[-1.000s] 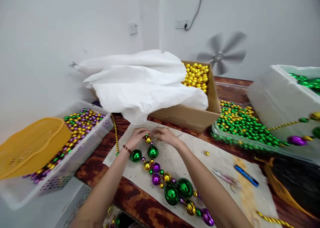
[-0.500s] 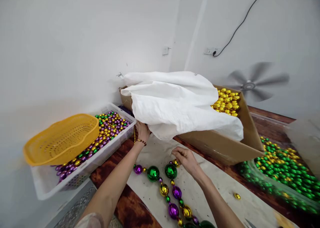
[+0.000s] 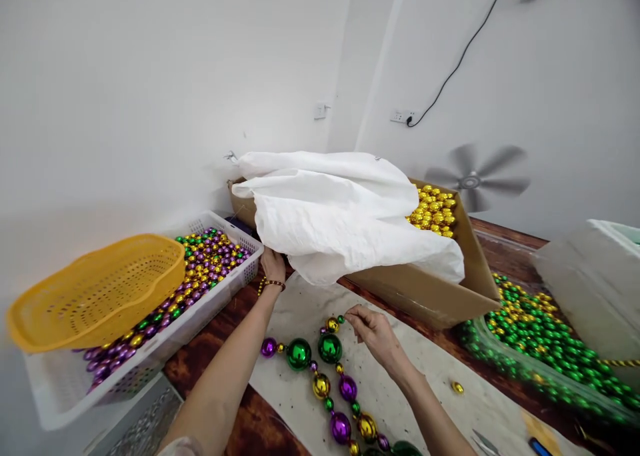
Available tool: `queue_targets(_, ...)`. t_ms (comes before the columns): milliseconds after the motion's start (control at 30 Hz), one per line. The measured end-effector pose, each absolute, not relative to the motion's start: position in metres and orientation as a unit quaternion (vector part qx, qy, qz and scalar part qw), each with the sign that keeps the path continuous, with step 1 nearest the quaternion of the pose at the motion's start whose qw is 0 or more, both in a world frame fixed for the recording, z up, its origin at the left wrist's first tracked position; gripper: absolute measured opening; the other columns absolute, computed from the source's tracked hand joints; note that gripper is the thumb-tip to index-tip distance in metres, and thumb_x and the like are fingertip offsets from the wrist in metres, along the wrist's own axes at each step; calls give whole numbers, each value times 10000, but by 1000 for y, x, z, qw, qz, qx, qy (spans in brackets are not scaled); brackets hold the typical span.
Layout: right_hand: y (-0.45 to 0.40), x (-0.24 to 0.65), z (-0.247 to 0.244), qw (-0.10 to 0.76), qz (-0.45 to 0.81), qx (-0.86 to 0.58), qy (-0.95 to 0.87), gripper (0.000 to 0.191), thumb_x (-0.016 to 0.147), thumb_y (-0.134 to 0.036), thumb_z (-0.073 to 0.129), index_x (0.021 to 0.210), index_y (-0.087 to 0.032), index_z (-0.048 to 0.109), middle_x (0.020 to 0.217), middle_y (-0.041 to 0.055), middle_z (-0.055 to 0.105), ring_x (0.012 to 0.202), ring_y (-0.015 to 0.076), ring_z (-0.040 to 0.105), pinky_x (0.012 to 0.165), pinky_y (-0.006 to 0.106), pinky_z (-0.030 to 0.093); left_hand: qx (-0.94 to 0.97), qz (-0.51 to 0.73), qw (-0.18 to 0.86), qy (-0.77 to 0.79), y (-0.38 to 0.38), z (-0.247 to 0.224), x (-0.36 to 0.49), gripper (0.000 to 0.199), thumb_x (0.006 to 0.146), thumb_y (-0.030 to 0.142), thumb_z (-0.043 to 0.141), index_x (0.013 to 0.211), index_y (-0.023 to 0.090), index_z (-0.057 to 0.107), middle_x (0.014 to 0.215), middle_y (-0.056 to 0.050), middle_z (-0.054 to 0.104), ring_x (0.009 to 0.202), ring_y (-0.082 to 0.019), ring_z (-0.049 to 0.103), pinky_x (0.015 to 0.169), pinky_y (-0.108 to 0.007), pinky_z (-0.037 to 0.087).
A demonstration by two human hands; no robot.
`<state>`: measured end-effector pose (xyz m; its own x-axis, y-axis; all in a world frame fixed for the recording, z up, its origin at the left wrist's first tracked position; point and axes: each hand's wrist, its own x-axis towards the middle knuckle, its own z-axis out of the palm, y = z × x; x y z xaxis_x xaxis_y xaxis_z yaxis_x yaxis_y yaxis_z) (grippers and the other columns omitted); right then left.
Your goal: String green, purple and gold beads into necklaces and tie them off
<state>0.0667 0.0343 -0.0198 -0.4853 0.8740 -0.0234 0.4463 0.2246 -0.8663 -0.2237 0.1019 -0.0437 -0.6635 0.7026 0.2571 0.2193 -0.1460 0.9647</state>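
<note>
A string of shiny green, gold and purple beads (image 3: 341, 427) lies in two strands on the pale sheet (image 3: 400, 376). My right hand (image 3: 373, 333) pinches at one end of it, its fingertips right beside a small green bead; the thread itself is too fine to make out. Further back, my left hand (image 3: 273, 266) reaches beneath the edge of a white cloth (image 3: 330, 223), next to the white basket's corner. Its fingers are hidden there. A bead bracelet circles the left wrist.
To the left, a white basket (image 3: 210, 296) of mixed beads carries a yellow basket (image 3: 95, 289). The cloth drapes over a cardboard box (image 3: 430, 296) of gold beads. Green and gold beads (image 3: 555, 349) fill a clear container at right. Scissors (image 3: 485, 443) and a loose gold bead (image 3: 457, 387) lie nearby.
The view has swung slightly right. The small gold and green beads at the string's end now show clear of my right fingers. My left hand stays at the cloth's edge.
</note>
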Motion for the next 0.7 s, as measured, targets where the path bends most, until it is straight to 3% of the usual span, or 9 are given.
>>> queue_targets(200, 29, 70, -19, 223, 405, -451, -763, 321, 902, -436, 444, 803, -197, 634, 566, -13, 541, 522, 165, 559, 528, 260, 417, 342, 658, 137, 657, 74, -32, -197, 119, 825, 140, 525, 826, 182, 636, 952, -123, 700, 977, -268, 620, 888, -371, 428)
queue_targets(333, 21, 69, -20, 211, 405, -442, -772, 350, 909, -453, 423, 788, -192, 622, 582, -6, 555, 528, 161, 555, 533, 259, 407, 333, 670, 126, 651, 54, -7, -189, 130, 835, 230, 516, 811, 184, 636, 820, -66, 695, 800, -218, 627, 764, -309, 436)
queue_targets(467, 17, 70, -20, 203, 402, -438, -778, 371, 919, -468, 403, 800, -190, 618, 588, -1, 560, 546, 169, 569, 549, 264, 415, 316, 677, 138, 650, 16, 9, -188, 193, 843, 345, 533, 782, 183, 618, 603, 5, 592, 577, -160, 556, 610, -261, 421)
queue_targets(700, 8, 73, 4, 174, 281, -413, -849, 376, 961, -432, 358, 841, -202, 630, 678, 36, 640, 602, 185, 596, 574, 270, 394, 379, 637, 292, 605, -77, 19, -145, 273, 861, 441, 566, 792, 181, 614, 541, 46, 481, 488, -105, 455, 489, -211, 352)
